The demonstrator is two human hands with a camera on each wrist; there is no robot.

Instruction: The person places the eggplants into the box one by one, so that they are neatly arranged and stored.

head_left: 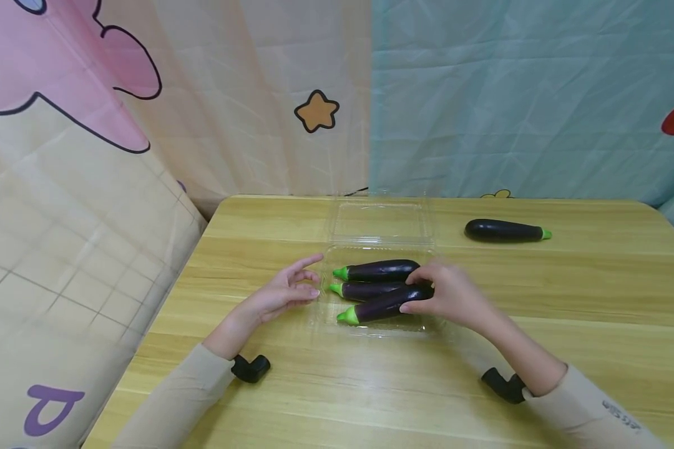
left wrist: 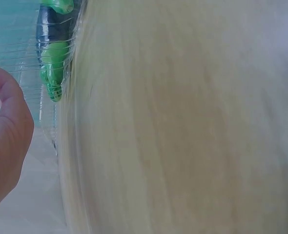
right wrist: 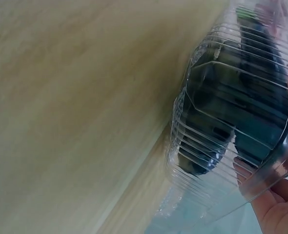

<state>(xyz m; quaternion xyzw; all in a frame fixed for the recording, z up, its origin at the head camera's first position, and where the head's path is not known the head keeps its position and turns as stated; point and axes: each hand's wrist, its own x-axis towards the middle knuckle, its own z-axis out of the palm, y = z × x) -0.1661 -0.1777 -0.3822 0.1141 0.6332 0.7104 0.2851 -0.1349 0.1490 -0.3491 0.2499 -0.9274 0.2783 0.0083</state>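
Observation:
A clear plastic clamshell box point(head_left: 410, 330) sits on the table with its lid point(head_left: 380, 221) folded back. Inside lie a rear eggplant point(head_left: 379, 271), a middle eggplant point(head_left: 367, 290) and a front eggplant point(head_left: 384, 305), green stems to the left. My right hand point(head_left: 457, 296) pinches the front one's rounded end between thumb and fingers; the right wrist view catches this hand point(right wrist: 278, 200) behind the ribbed box wall point(right wrist: 222, 97). Beside the box's left edge, my left hand point(head_left: 281, 293) holds nothing, its fingers loosely spread. In the left wrist view, a green stem point(left wrist: 55, 63) shows through the plastic.
Another eggplant point(head_left: 502, 231) lies at the back right of the wooden table point(head_left: 567, 293), stem to the right. Printed curtains point(head_left: 511, 112) hang behind the table and along its left side. A black bent piece point(head_left: 251, 368) juts from each sleeve at the wrist.

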